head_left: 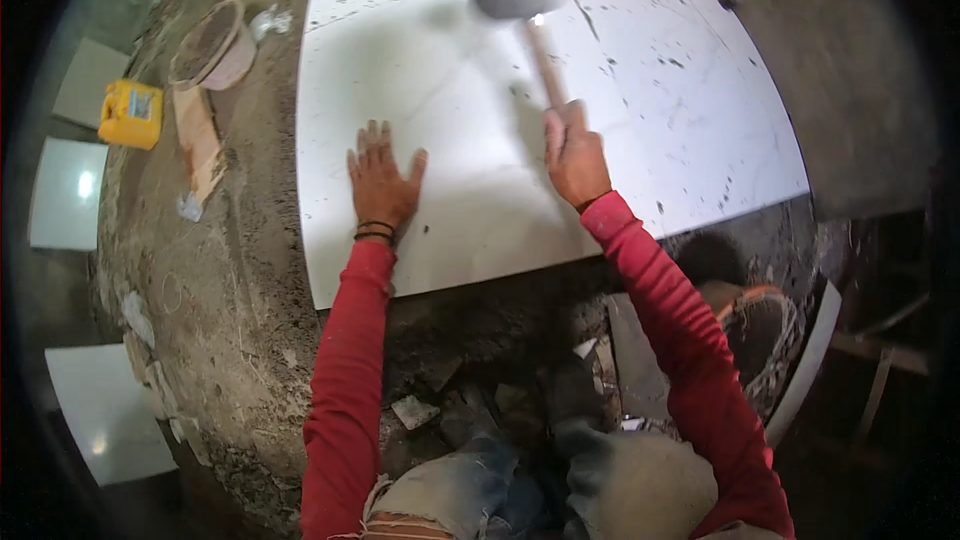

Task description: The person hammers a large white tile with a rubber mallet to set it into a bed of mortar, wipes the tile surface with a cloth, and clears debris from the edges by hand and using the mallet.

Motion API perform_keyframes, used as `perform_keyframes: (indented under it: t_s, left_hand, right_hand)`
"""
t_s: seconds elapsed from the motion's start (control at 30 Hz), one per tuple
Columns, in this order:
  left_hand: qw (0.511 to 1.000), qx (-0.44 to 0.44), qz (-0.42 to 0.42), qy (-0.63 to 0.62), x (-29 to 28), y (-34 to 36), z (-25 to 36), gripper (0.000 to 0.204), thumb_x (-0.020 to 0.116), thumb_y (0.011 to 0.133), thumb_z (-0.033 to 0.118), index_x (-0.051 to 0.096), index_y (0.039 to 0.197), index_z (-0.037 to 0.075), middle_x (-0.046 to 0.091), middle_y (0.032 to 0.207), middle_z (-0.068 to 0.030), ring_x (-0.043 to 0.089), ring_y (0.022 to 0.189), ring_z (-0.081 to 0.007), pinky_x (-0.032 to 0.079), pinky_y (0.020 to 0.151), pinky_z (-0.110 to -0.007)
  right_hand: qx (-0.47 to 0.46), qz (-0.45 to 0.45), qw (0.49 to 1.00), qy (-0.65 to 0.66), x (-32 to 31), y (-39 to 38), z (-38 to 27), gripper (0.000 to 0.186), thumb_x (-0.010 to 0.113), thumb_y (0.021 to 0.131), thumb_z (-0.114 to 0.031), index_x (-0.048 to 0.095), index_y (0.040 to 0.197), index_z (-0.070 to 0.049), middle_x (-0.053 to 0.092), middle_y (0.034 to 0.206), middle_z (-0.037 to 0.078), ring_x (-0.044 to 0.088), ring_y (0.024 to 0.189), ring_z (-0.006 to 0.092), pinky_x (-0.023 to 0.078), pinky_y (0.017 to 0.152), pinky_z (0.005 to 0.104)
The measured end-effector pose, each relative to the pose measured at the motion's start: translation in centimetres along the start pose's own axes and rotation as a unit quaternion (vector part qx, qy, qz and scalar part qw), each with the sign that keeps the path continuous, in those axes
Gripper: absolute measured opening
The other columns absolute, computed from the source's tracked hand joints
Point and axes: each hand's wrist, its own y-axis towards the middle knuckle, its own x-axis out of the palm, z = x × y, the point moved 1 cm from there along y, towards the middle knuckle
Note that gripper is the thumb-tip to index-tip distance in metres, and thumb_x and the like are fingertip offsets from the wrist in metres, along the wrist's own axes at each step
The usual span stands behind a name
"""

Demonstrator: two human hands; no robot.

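White floor tiles (pixel 450 230) with grey veins and dark specks of mortar lie in front of me. My left hand (pixel 386 180) rests on them, palm down with its fingers stretched out. My right hand (pixel 577 160) is wrapped round the wooden handle of a mallet (pixel 544 60). The mallet's rounded, dark and pale head is raised over the far part of the tiles and smeared by motion. I cannot tell whether it touches the surface. Two dark bands circle my left wrist.
Rough cement floor (pixel 240 280) borders the tiles. On the left are a bucket (pixel 232 55), a yellow jerrycan (pixel 131 114), a wooden board (pixel 198 145) and loose white tiles (pixel 105 410). An orange-rimmed container (pixel 755 335) stands at the lower right. Broken tile pieces (pixel 415 411) lie near my legs.
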Motion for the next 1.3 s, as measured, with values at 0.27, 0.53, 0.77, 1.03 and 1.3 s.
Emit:
perform_keyframes:
  t_s: [0.27,0.53,0.77,1.03,1.3]
  left_hand:
    - [0.997,0.078,-0.027,0.011,-1.2,-3.6,3.1,0.084,0.055,0.092,0.057,0.029,0.151,0.004,0.027,0.158,-0.0188,0.021,0.147,-0.0396,0.016,0.118,-0.057]
    - [0.973,0.178,-0.135,-0.063,-3.8,-7.8,8.8,0.098,0.06,0.084,0.065,0.026,0.153,0.005,0.021,0.16,-0.0187,0.014,0.148,-0.0416,0.011,0.117,-0.061]
    - [0.947,0.243,-0.202,-0.049,-5.5,-7.6,8.6,0.11,0.063,0.075,0.074,0.025,0.154,0.008,0.016,0.162,-0.0186,0.009,0.149,-0.0449,0.008,0.116,-0.064]
    - [0.943,0.255,-0.205,-0.061,-5.5,-7.9,8.5,0.116,0.065,0.071,0.076,0.023,0.155,0.007,0.015,0.162,-0.0183,0.007,0.149,-0.0437,0.008,0.116,-0.065]
    - [0.943,0.26,-0.198,-0.058,-5.7,-7.5,7.0,0.121,0.066,0.067,0.078,0.024,0.154,0.006,0.016,0.162,-0.0189,0.008,0.149,-0.0441,0.008,0.115,-0.066]
  right_hand:
    - [0.049,0.043,0.996,0.057,-6.3,-1.6,-6.7,0.029,0.056,0.098,-0.024,0.045,0.103,0.002,0.058,0.06,0.026,0.059,0.056,0.0468,0.048,0.05,0.0539]
    - [0.077,0.019,0.995,0.062,-8.8,-2.2,-5.0,0.031,0.054,0.099,-0.029,0.044,0.102,0.0,0.057,0.059,0.028,0.058,0.056,0.0495,0.045,0.052,0.0571]
    - [0.084,-0.016,0.996,-0.015,-7.4,-5.8,1.2,0.029,0.054,0.099,-0.025,0.043,0.103,0.002,0.056,0.059,0.027,0.057,0.057,0.0499,0.044,0.051,0.0565]
    - [0.063,0.041,0.994,0.074,-10.9,-7.9,-2.0,0.029,0.055,0.099,-0.026,0.044,0.106,0.0,0.058,0.061,0.024,0.058,0.054,0.0468,0.044,0.049,0.0533]
    - [0.037,0.072,0.99,0.116,-11.4,-1.9,-6.8,0.025,0.055,0.098,-0.02,0.042,0.107,0.0,0.056,0.062,0.026,0.059,0.057,0.0464,0.042,0.049,0.0532]
